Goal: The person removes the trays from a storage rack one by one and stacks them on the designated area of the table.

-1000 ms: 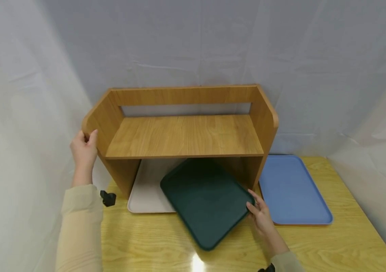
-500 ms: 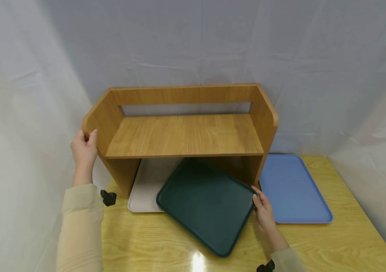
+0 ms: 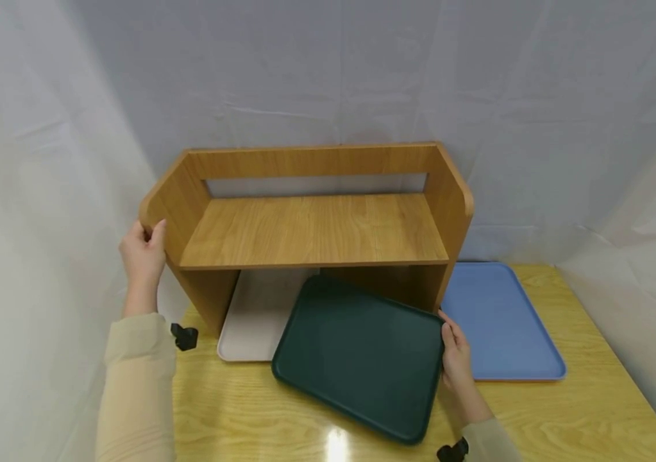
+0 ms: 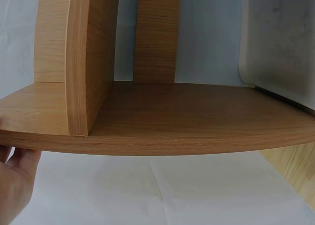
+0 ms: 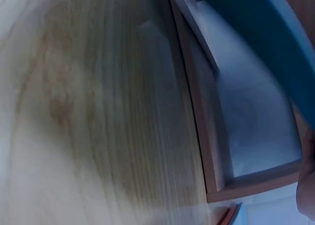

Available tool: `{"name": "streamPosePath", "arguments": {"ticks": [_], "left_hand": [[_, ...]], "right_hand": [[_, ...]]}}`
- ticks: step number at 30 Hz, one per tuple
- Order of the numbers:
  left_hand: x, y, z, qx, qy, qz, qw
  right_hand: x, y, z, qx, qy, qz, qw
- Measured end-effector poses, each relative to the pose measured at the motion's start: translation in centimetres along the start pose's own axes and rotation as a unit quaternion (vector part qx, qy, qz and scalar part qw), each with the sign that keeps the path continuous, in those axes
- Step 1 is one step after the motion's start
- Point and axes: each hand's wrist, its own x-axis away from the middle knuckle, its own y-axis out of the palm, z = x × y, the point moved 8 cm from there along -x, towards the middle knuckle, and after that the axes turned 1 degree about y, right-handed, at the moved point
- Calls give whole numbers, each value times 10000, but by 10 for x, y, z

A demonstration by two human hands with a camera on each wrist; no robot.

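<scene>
My left hand (image 3: 144, 256) grips the front edge of the left side panel of a wooden desktop shelf (image 3: 316, 231), thumb on the inner face. In the left wrist view its fingers (image 4: 19, 171) show at the panel's edge. My right hand (image 3: 457, 353) holds a dark green tray (image 3: 362, 359) by its right edge, thumb on top. The tray slants out of the lower compartment, its far left corner still under the shelf board. In the right wrist view the green tray (image 5: 266, 38) is raised above the table. A pale tray (image 3: 252, 321) lies in the compartment's left part.
To the right of the shelf a blue tray (image 3: 501, 327) lies on the wooden table (image 3: 247, 417), with an orange-red edge showing beneath it. White sheeting (image 3: 328, 77) hangs behind and at both sides.
The green tray has come further out toward me and turned to lie squarer to the shelf. My right hand has moved slightly right and away from me with it. My left hand stays put.
</scene>
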Motion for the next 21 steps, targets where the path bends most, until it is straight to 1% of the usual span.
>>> {"name": "streamPosePath", "arguments": {"ticks": [5, 8, 11, 14, 18, 21], "left_hand": [[0, -1, 0, -31, -78, -19, 10000], [-1, -1, 0, -42, -126, -95, 9999], [-1, -1, 1, -52, -65, -91, 9999], [-1, 0, 1, -64, 16, -50, 10000], [0, 0, 0, -62, 11, -44, 10000], [0, 1, 0, -53, -10, -40, 10000]], "right_hand": [[-2, -6, -5, 153, -123, 66, 9998], [-2, -7, -8, 112, -186, 69, 9997], [-2, -9, -12, 1, -290, 82, 9995], [-2, -12, -17, -1, -386, 121, 9992], [-3, -17, -25, 128, -559, 193, 9982], [-3, -21, -32, 348, -773, 320, 9959]]}}
